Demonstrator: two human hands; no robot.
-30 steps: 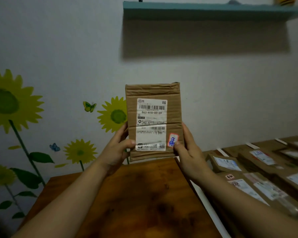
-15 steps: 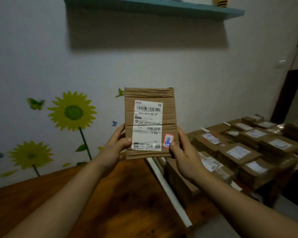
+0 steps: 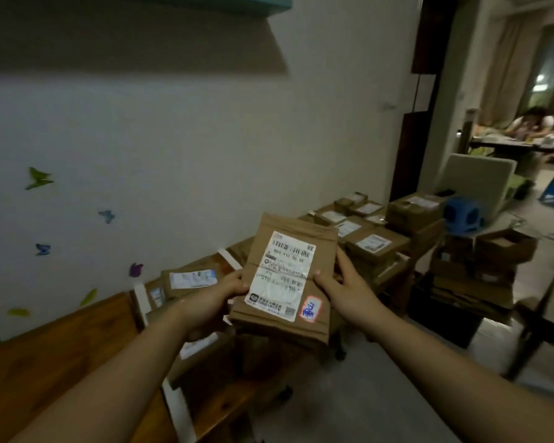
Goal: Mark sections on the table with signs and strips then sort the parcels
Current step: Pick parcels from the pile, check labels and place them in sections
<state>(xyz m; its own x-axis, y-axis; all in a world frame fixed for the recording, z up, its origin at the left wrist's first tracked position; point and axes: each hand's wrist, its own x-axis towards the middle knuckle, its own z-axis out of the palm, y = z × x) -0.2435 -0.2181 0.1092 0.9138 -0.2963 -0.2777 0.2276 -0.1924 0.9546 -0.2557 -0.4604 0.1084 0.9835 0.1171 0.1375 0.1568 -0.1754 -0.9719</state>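
Wooden table [image 3: 61, 356] runs up from lower left, white strips [image 3: 177, 407] cutting it into sections, sorted parcels [image 3: 373, 243] stacked centre-right. The held parcel [image 3: 288, 273] hangs mid-frame above them, label up, left hand [image 3: 219, 297] and right hand [image 3: 349, 287] apart, each gripping a side edge. Best bet: read the handwritten sticker [image 3: 311, 309] at its lower right corner, then set it flat inside the matching strips.

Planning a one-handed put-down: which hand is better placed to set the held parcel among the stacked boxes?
Probably the right hand: it grips the right edge of the brown cardboard parcel, nearer the stacked labelled cardboard boxes. The left hand, gripping the opposite edge, would reach across.
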